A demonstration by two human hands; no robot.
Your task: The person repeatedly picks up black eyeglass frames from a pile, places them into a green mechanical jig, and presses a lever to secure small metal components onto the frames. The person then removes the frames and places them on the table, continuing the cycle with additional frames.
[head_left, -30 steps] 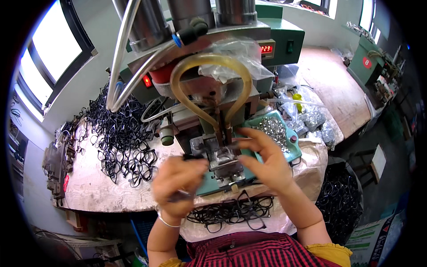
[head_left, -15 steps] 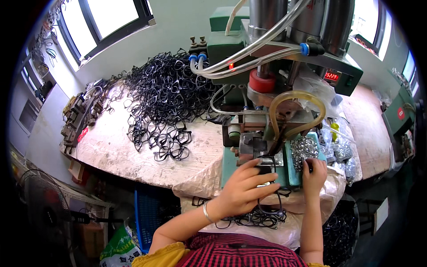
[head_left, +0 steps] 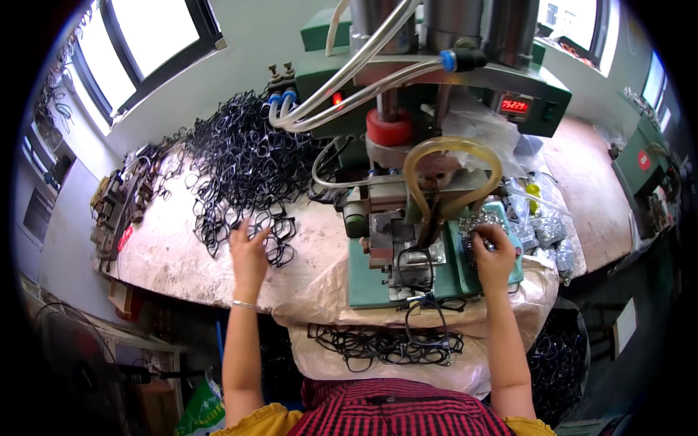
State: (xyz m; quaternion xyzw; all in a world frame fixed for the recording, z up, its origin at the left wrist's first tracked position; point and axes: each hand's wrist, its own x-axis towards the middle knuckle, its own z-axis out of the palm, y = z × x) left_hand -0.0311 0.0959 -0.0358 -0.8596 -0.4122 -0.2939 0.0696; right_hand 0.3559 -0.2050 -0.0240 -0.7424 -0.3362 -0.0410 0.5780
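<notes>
My left hand [head_left: 249, 256] reaches the near edge of a heap of black eyeglass frames [head_left: 251, 145]; its fingers are apart, at the loose frames there. My right hand [head_left: 494, 256] is over a green tray [head_left: 515, 270] of small shiny metal parts [head_left: 476, 220]. Its fingertips are pinched together, and whatever they hold is too small to make out. Between my hands, one eyeglass frame [head_left: 429, 320] rests at the metal fixture [head_left: 407, 240] of a green press and hangs over its front edge, untouched by either hand. More black frames [head_left: 363, 345] lie on the covering before my body.
The press has steel cylinders [head_left: 451, 29], clear air hoses [head_left: 363, 58], a bent yellowish tube [head_left: 454, 145] and a red collar [head_left: 389, 127] above the fixture. Bags of metal parts [head_left: 550, 229] stand right of the tray. Metal blocks [head_left: 109, 225] line the table's left edge.
My left hand has left the eyeglass frame at the fixture and swung left to the heap. My right hand remains at the tray, its fingers now pinched. The view has shifted slightly.
</notes>
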